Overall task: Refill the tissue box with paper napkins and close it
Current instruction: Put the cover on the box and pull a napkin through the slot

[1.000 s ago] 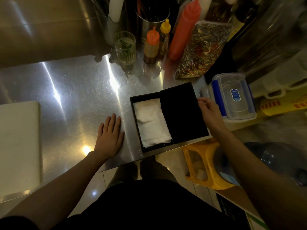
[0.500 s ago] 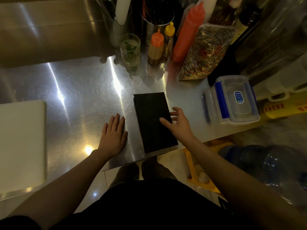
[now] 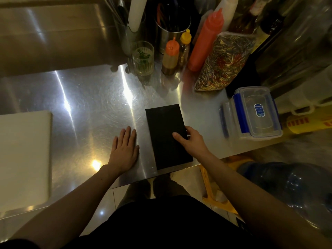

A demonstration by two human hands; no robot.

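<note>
We see the tissue box [image 3: 167, 135], flat, black and closed, near the steel counter's [image 3: 86, 105] front edge. Our right hand [image 3: 193, 141] grips its right side; our left hand [image 3: 124, 150] lies flat and open beside it.

This looks like a working food-service kitchen: a scratched stainless steel counter [image 3: 80, 97] runs under the hands, backed by steel panelling. Beyond the right hand [image 3: 191, 141] stand a red squeeze bottle [image 3: 203, 45], orange-capped [image 3: 170, 56] and yellow-capped [image 3: 185, 44] sauce bottles, a steel utensil canister [image 3: 167, 35] and a bag of dried chillies [image 3: 222, 63]. To that hand's right sits a clip-lid food container [image 3: 256, 114]; a white cutting board [image 3: 23, 155] lies far left.
</note>
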